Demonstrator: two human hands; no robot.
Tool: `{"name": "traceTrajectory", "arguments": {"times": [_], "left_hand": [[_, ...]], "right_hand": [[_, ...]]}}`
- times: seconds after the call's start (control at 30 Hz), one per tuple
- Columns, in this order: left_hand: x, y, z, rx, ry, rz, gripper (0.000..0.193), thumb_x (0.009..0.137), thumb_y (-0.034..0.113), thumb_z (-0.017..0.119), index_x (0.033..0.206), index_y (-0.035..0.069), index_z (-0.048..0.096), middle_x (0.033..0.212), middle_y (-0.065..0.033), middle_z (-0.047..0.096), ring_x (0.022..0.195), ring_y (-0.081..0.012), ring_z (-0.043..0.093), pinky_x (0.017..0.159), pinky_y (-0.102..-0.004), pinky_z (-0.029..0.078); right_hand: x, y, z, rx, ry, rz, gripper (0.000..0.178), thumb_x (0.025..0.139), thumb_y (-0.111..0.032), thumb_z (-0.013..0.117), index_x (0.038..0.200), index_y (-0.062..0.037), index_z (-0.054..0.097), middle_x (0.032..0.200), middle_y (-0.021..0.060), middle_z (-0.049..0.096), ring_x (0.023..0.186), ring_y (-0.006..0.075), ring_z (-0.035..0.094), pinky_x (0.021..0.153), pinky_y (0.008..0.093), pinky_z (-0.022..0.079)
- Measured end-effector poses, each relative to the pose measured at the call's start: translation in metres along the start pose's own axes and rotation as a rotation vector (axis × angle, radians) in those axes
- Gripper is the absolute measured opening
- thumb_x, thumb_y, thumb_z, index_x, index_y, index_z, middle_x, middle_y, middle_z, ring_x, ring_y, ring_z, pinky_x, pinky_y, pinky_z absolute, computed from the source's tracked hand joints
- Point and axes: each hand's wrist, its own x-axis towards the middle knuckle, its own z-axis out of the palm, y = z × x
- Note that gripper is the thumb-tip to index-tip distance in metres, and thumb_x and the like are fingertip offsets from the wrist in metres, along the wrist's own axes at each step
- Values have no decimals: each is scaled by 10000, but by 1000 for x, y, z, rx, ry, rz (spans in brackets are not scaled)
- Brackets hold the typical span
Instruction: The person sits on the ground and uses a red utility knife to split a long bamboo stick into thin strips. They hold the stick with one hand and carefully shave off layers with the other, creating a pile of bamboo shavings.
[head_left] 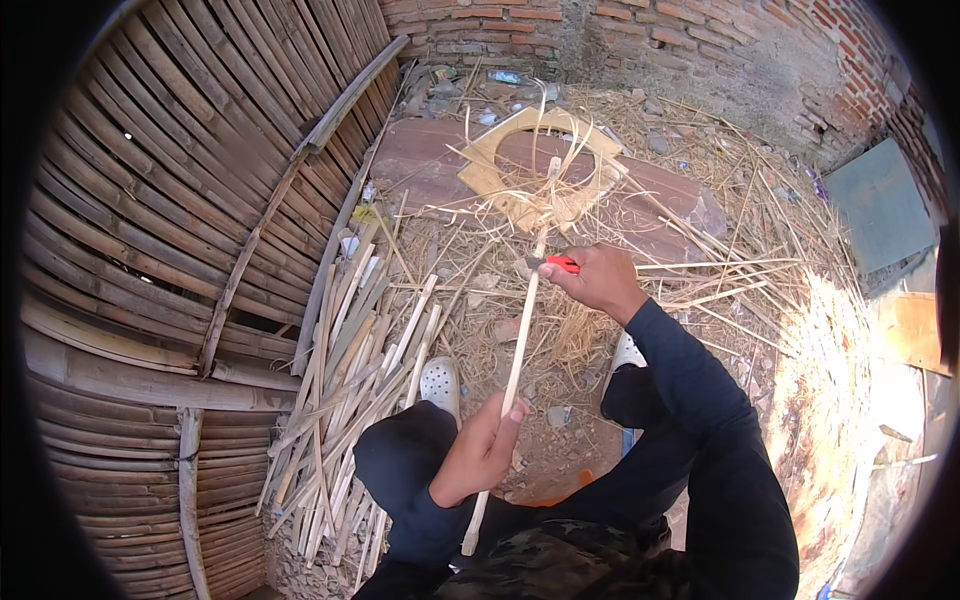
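A long, pale bamboo strip [522, 350] runs from near my lap up toward a board with a round hole. My left hand [485, 450] is closed round its lower part. In my right hand [600, 280] is a red-handled knife [563, 263], its dark blade against the upper part of the strip. Just beyond the blade, thin curled shavings [548, 208] bunch around the strip. The strip's far end overlaps the opening of the light wooden board [485, 160], which lies on a reddish-brown panel [415, 150].
A pile of split bamboo strips [345, 380] lies left of my white clog [440, 385]. Beyond it stands a bamboo slat wall [170, 200]. A brick wall [690, 50] closes off the back. More thin strips [715, 270] and straw-like scraps cover the ground to the right.
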Motion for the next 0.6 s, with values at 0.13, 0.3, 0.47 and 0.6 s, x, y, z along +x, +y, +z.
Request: {"name": "traceTrajectory", "arguments": {"times": [0.13,0.3,0.47,0.6], "left_hand": [[-4,-2,-3,-70,25,-22,192,1017,203,412,1043,47,521,625,69,386,541,-16,338,496,-219,279],[-3,5,-6,-14,0,-62,187,1014,187,424,1054,34,523,688,9,433,608,-68,418,554,-263,362],[-2,2,2,-115,34,8,164,1013,203,427,1034,50,482,614,72,384,527,-16,330,486,-215,278],[-2,0,4,-86,-36,-9,151,1014,190,428,1052,52,475,624,49,392,544,-34,351,504,-230,300]], "right_hand": [[-15,-18,5,28,-62,-74,632,790,-713,538,693,-112,706,516,119,582,492,295,605,464,403,454],[-33,-37,1,101,-67,-174,602,755,-709,580,627,-127,669,502,84,574,483,281,604,452,392,448],[-10,-10,1,3,96,-264,620,747,-711,587,575,-116,574,514,73,552,484,302,575,456,409,430],[1,0,-2,55,84,-56,624,758,-711,575,646,-100,632,552,109,575,540,317,601,501,417,454]]}}
